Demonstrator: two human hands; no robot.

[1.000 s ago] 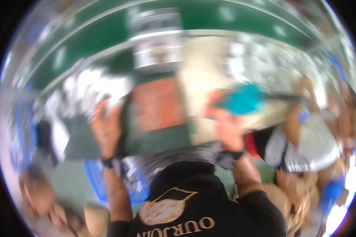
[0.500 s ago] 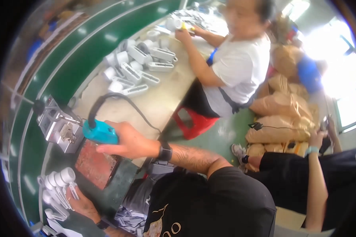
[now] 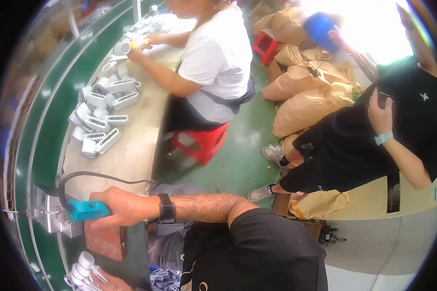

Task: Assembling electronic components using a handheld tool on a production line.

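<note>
My right hand is wrapped round a teal corded hand tool. The tool's black cord loops up and away over the table. Its far end is beside a small metal box-like fixture at the left; its working tip cannot be made out. At the bottom left, my left hand has its fingers closed on a white plastic part. That part belongs to a cluster of white plastic parts with round ends and slotted arms. The lower picture edge cuts off part of this hand.
A reddish block lies beside the fixture. More white parts are piled on the table. Beyond, a co-worker in white sits on a red stool. Another person in black stands right, near brown sacks.
The view has turned, so the co-worker and pile appear further left and my hands lower. My right hand still grips the teal tool; my left stays at the white parts.
</note>
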